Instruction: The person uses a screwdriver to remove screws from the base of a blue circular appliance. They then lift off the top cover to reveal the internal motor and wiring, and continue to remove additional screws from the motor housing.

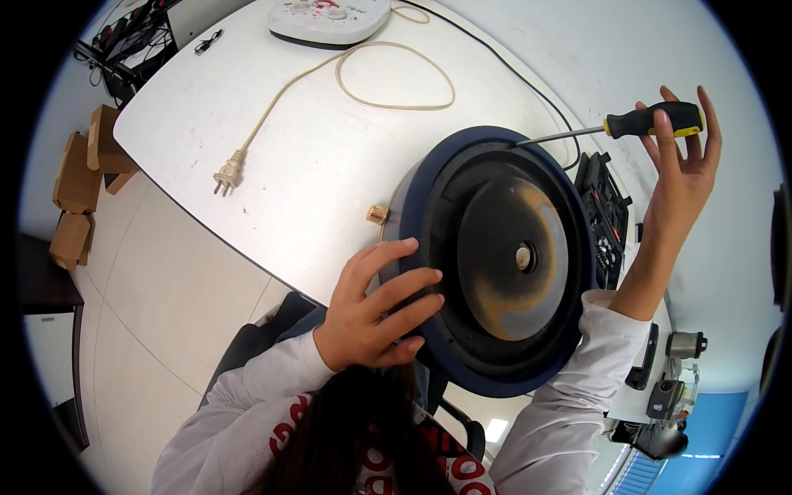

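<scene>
Round appliance (503,260) at the desk's (322,165) near edge, worked two-handed.
Left hand (367,322) spread on the rim (587,272), seemingly bracing; right hand (686,169), well apart, grips the screwdriver (635,123), tip at far rim, likely for control.

Wide downward view from head

Plug (228,172) left of round appliance (511,256), tool case (608,216) right

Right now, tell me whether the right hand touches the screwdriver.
Touching: the head view shows the right hand with fingers around the screwdriver at its handle.
</scene>
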Tool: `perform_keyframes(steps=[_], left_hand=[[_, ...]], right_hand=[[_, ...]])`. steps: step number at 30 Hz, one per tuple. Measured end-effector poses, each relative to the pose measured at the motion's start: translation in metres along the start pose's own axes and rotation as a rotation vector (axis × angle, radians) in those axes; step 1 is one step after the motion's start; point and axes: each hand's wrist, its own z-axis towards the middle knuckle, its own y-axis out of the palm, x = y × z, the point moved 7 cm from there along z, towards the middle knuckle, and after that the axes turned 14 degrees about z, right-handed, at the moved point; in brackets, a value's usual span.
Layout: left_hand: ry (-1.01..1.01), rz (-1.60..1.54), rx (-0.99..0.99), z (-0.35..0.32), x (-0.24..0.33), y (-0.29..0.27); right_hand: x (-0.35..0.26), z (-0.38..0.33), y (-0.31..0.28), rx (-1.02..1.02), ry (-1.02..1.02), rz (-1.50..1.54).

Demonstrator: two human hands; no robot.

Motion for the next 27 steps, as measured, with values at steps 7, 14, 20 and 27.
perform_keyframes(steps=[7, 14, 20, 27], left_hand=[[-0.004, 0.003, -0.006, 0.000, 0.000, 0.000], [-0.006, 0.000, -0.010, 0.000, 0.000, 0.000], [-0.008, 0.003, -0.011, 0.001, 0.001, -0.001], [-0.005, 0.005, -0.012, 0.001, 0.001, 0.000]], right_hand=[[0.003, 0.001, -0.007, 0.040, -0.012, 0.088], [0.003, 0.000, -0.008, 0.029, 0.029, 0.108], [0.003, 0.000, -0.012, 0.052, 0.022, 0.131], [0.002, -0.001, -0.013, 0.053, 0.008, 0.141]])
